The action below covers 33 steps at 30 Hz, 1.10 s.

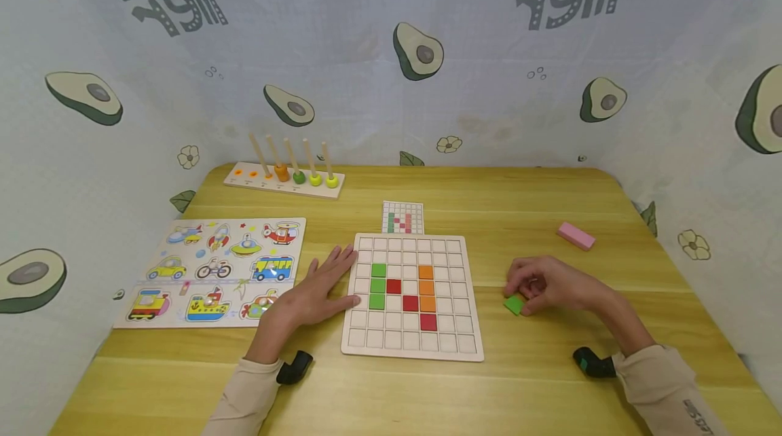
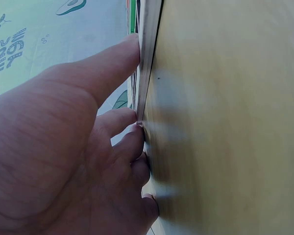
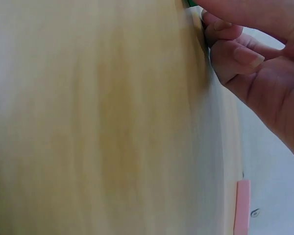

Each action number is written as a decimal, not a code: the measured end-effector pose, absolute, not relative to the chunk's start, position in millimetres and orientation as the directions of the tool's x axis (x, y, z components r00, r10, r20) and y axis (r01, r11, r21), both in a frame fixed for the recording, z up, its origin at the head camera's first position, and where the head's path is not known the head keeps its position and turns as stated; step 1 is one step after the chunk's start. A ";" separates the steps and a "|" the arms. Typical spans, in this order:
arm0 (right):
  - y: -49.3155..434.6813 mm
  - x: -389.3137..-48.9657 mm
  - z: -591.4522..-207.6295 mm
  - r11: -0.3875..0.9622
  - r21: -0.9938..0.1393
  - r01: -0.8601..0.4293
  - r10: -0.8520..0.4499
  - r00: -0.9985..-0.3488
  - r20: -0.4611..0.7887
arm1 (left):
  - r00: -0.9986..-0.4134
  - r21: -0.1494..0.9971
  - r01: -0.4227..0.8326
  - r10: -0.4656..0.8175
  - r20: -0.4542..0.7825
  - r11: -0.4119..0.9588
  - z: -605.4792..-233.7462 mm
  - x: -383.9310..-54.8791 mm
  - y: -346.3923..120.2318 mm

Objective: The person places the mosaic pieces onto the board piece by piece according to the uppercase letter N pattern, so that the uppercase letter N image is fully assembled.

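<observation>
My right hand [image 1: 550, 283] pinches a small green square tile [image 1: 514, 303] between thumb and fingertips, low over the table to the right of the grid board. In the right wrist view only a sliver of the green tile [image 3: 191, 3] shows by the thumb. A wooden grid board [image 1: 412, 349] lies in the middle, with three green tiles [image 1: 378, 285], three red tiles [image 1: 410, 303] and three orange tiles [image 1: 426, 288] in its cells. Spread out flat, my left hand [image 1: 311, 297] touches the board's left edge with thumb and fingertips; the left wrist view shows this edge contact too.
Behind the board lies a pattern card [image 1: 403, 209] printed with coloured squares. A vehicle puzzle board [image 1: 210, 273] is at left, partly under my left hand. At the back left stands a peg stand [image 1: 284, 181] with beads. A pink block [image 1: 575, 235] lies at right.
</observation>
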State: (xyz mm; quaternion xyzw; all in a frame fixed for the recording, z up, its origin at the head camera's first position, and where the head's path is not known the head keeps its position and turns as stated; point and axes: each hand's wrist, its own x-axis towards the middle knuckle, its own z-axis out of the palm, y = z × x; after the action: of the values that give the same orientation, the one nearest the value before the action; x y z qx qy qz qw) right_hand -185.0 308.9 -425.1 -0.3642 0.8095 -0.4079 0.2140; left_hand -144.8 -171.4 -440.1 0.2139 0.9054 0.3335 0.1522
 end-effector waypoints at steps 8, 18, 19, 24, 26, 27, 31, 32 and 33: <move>305.5 -185.5 -427.7 0.388 -0.808 -0.444 -0.775 -0.632 -0.026 | -0.863 0.673 0.281 0.487 -0.134 0.684 -440.6 -144.8 -171.8; 302.4 -185.3 -428.9 0.381 -0.801 -0.461 -0.773 -0.634 -0.003 | -0.864 0.672 0.277 0.484 -0.138 0.686 -440.9 -144.6 -172.4; 302.3 -185.2 -429.1 0.384 -0.802 -0.458 -0.772 -0.636 -0.007 | -0.864 0.673 0.279 0.485 -0.136 0.685 -441.0 -144.7 -172.5; 303.1 -185.0 -429.9 0.420 -0.793 -0.442 -0.750 -0.661 -0.029 | -0.861 0.674 0.287 0.492 -0.131 0.681 -441.4 -144.5 -171.6; 303.4 -185.0 -429.9 0.430 -0.790 -0.436 -0.740 -0.671 -0.033 | -0.860 0.678 0.289 0.494 -0.126 0.676 -441.7 -144.7 -171.1; 303.4 -185.0 -429.7 0.435 -0.789 -0.434 -0.736 -0.676 -0.034 | -0.861 0.678 0.286 0.492 -0.128 0.677 -441.6 -144.8 -170.9; 302.7 -184.4 -427.6 0.454 -0.788 -0.415 -0.714 -0.699 -0.043 | -0.862 0.674 0.278 0.487 -0.139 0.685 -442.3 -145.4 -171.3; 302.2 -184.0 -426.8 0.463 -0.786 -0.409 -0.705 -0.708 -0.046 | -0.863 0.669 0.278 0.485 -0.142 0.689 -442.8 -145.5 -171.4; 301.9 -183.6 -426.0 0.472 -0.785 -0.402 -0.696 -0.716 -0.052 | -0.864 0.667 0.277 0.484 -0.143 0.692 -443.5 -145.7 -171.7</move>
State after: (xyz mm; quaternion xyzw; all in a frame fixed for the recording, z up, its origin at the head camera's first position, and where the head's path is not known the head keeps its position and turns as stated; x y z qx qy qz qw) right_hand -183.6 301.9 -426.0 -0.3276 0.8375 -0.3959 0.1856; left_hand -145.7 -171.7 -443.5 0.2097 0.9064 0.3320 0.1559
